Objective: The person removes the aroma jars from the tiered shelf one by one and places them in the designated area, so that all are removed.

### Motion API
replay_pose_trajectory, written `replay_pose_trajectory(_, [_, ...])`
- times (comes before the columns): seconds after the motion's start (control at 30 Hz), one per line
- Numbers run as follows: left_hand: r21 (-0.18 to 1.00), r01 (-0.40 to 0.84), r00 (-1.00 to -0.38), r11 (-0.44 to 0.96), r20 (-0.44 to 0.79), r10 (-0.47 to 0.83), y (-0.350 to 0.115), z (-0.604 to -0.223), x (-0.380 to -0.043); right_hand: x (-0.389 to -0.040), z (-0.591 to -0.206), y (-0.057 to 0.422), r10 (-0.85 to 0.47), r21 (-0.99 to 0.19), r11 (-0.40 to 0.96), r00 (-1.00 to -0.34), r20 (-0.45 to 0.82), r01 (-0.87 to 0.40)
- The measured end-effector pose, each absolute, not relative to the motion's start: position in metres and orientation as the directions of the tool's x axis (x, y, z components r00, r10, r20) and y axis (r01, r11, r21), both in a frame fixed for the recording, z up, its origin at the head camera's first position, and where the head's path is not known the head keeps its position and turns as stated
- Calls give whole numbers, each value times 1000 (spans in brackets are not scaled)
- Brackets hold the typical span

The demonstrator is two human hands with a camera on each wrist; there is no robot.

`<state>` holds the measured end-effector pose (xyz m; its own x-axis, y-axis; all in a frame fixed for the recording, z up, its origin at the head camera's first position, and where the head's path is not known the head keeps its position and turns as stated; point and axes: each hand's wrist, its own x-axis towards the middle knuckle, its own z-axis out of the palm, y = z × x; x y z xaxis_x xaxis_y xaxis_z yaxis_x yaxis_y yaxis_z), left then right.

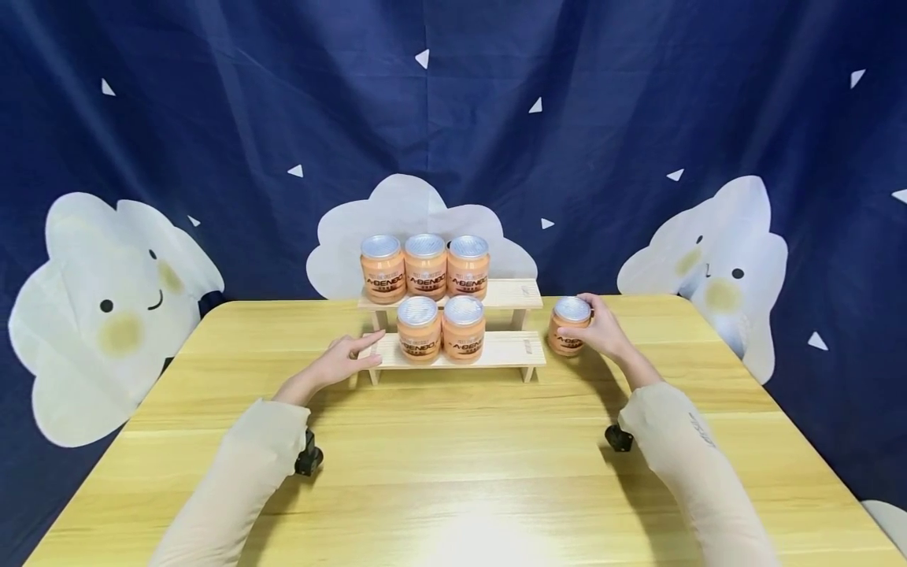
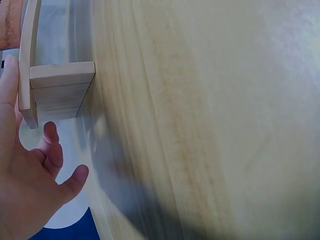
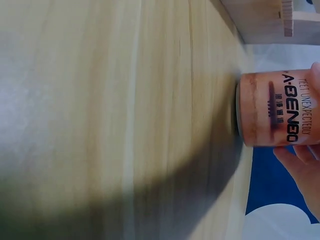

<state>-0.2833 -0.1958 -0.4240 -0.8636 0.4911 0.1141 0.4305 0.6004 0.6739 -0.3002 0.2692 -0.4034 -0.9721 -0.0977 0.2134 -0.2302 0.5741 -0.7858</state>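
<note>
My left hand (image 1: 342, 360), fingers loosely spread, touches the left end of the near shelf (image 1: 506, 351). Three jars (image 1: 427, 272) stand on the far shelf (image 1: 512, 294), two jars (image 1: 419, 340) on the near; these five look placed. One remains off: my right hand (image 1: 604, 329) grips this sixth jar (image 1: 562, 320), upright, just right of the shelves.

I get a bright head view, with white glare washing out the near part of the tabletop (image 1: 460, 457). Both wrist views look dimmer and hazier, crossed by broad soft shadows, yet I can read lettering on the jar (image 3: 267, 110).
</note>
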Motion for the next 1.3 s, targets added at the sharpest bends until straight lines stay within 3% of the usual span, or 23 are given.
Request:
replay_pose_trajectory(0.3, [716, 421, -852, 556, 102, 513, -194, -421, -282, -306, -406, 273, -121, -803, 552, -974, 190, -225])
replay_pose_trajectory(1.3, [643, 456, -852, 615, 115, 511, -193, -420, -283, -321, -406, 270, -136, -773, 589, -972, 191, -234])
